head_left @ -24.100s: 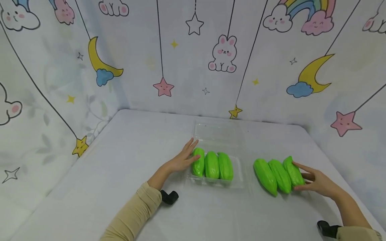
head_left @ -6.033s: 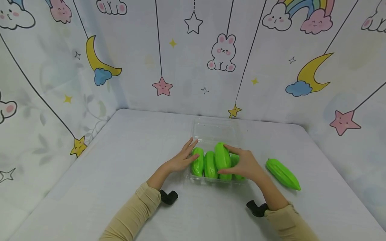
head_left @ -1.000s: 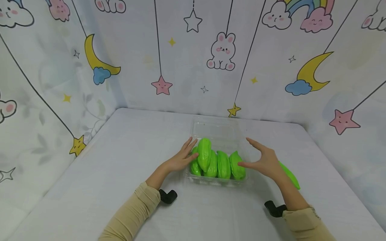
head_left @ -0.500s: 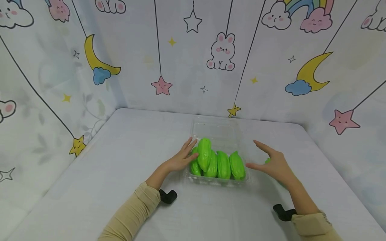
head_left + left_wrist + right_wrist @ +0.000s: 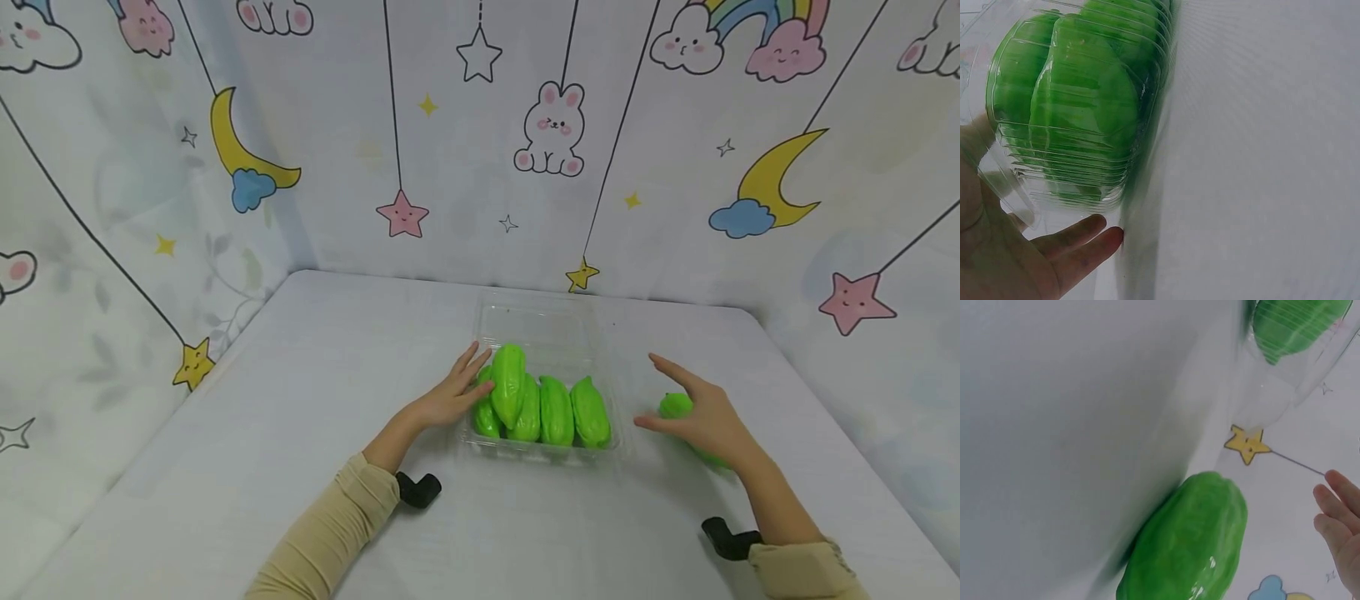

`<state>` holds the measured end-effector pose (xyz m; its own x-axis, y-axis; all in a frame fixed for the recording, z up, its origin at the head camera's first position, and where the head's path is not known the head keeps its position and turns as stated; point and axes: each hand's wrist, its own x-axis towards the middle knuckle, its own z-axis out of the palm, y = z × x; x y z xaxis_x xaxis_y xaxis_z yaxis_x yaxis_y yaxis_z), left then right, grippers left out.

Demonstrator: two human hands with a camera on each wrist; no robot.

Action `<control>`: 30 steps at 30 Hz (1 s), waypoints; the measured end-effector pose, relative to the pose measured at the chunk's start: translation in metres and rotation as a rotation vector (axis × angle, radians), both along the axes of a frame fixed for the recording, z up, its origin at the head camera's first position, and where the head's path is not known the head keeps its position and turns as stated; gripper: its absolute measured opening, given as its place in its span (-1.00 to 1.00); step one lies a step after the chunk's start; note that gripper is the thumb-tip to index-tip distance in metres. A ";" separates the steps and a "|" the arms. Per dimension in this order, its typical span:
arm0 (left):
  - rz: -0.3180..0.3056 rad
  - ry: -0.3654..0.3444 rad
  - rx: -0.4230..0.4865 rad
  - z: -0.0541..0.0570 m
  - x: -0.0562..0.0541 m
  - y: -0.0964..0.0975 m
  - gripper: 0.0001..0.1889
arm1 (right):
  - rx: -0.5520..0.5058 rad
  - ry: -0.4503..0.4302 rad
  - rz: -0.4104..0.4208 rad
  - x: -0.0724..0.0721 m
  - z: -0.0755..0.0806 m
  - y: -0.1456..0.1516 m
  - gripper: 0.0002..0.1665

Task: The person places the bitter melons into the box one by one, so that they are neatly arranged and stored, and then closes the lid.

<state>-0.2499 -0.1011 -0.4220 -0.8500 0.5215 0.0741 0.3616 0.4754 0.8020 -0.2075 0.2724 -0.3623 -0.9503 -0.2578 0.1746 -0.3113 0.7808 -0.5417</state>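
Observation:
A clear plastic clamshell box holds several bright green, ridged, papaya-like fruits, shiny as if artificial. Four stand side by side and one more lies on top at the left. My left hand rests against the box's left side with its fingers spread; the left wrist view shows the same hand beside the clear wall. Over the table to the right, my right hand holds nothing, thumb and fingers wide apart. Partly hidden behind it lies a single loose green fruit, which the right wrist view shows apart from the fingers.
The box's clear lid is folded back, flat on the white table. Patterned cloth walls enclose the table's back and sides. A black wrist mount sits at the left sleeve, another at the right.
Since the earliest frame, more fruits have gone into the box from the right, the latest on top at the left. Over the last second my right hand has drawn back rightward; the left stays put.

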 end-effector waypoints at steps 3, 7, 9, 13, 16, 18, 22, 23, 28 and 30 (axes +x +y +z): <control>-0.004 0.001 0.004 0.000 0.000 0.000 -0.34 | 0.008 -0.011 -0.015 0.001 -0.001 0.005 0.11; -0.008 0.003 0.008 0.001 0.001 0.001 -0.34 | 0.018 -0.019 -0.033 0.003 -0.001 0.012 0.10; -0.009 0.009 0.009 0.001 0.001 0.001 -0.33 | 0.023 -0.018 -0.032 0.003 -0.001 0.015 0.10; -0.004 0.006 0.005 0.001 0.001 0.001 -0.33 | 0.034 -0.005 -0.022 0.002 0.000 0.023 0.09; 0.002 0.003 0.004 0.002 0.002 0.001 -0.34 | 0.053 -0.002 -0.019 0.001 0.000 0.028 0.10; 0.003 0.007 0.002 0.002 0.002 0.001 -0.33 | 0.069 -0.011 -0.019 0.001 0.001 0.031 0.11; 0.001 0.013 0.002 0.002 0.002 0.001 -0.32 | 0.088 -0.031 -0.022 0.000 0.000 0.037 0.13; -0.001 0.015 0.004 0.002 0.002 0.001 -0.32 | 0.090 -0.035 -0.023 0.000 0.000 0.039 0.13; -0.003 0.013 0.003 0.001 0.001 0.001 -0.32 | 0.077 -0.045 -0.012 -0.001 0.000 0.047 0.13; -0.002 0.006 -0.002 0.001 0.000 0.001 -0.33 | 0.070 -0.051 -0.010 -0.001 0.001 0.050 0.13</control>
<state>-0.2497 -0.1004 -0.4208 -0.8483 0.5237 0.0787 0.3678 0.4757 0.7990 -0.2083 0.3220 -0.3610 -0.9600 -0.2583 0.1078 -0.2769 0.8200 -0.5009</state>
